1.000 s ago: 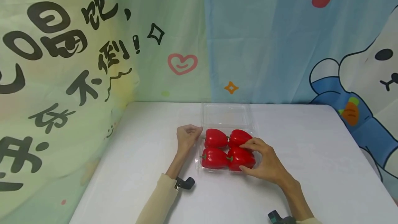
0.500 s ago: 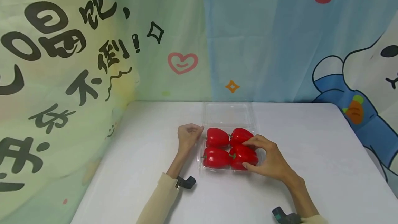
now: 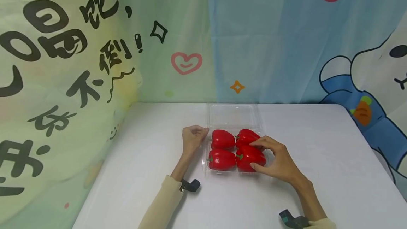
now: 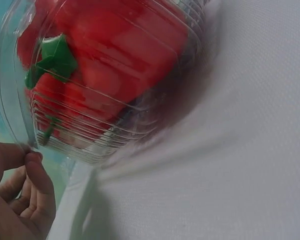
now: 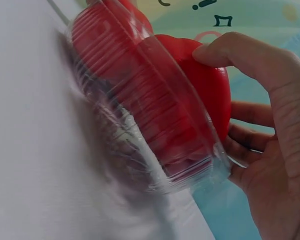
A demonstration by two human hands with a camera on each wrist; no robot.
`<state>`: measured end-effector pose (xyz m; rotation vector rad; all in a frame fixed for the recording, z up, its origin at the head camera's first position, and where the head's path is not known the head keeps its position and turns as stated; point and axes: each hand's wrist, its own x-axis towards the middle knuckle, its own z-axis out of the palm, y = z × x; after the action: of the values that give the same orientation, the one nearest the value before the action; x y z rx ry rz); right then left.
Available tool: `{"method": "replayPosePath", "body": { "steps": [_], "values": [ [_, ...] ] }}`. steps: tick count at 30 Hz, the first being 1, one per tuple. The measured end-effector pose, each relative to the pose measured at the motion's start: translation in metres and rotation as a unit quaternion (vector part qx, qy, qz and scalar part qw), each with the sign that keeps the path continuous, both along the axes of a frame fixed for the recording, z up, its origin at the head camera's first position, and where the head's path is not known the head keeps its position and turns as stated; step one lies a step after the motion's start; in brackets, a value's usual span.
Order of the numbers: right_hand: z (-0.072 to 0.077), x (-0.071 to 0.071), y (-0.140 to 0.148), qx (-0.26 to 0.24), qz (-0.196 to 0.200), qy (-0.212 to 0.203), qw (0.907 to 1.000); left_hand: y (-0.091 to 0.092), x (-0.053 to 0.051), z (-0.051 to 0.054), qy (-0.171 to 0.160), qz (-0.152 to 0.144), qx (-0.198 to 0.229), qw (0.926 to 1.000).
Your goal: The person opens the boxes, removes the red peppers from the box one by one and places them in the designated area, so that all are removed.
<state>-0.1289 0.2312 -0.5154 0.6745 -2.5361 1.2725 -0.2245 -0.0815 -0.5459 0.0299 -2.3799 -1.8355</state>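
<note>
My L hand is pinching the clear container nr. its far-L corner; my R hand is gripping the red pepper in the near-R corner, thumb lying farther from the near edge than a moment ago: prob. I'm adjusting the fit.

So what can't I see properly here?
Head view: part of the back right pepper, behind the right hand.
Head view: the printed animal, cut off by the right edge.
Left wrist view: some of the clear box, cut by the top edge.
Right wrist view: the pale strip, blurred by ridged plastic.
</note>
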Motion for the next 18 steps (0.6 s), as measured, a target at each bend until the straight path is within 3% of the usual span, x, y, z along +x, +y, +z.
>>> {"method": "replayPosePath", "body": {
  "steps": [18],
  "values": [
    [0.005, -0.002, 0.011, -0.023, 0.024, -0.076, 0.9966, 0.003, 0.002, 0.005, -0.008, 0.005, 0.004, 0.9999]
  ]
}}
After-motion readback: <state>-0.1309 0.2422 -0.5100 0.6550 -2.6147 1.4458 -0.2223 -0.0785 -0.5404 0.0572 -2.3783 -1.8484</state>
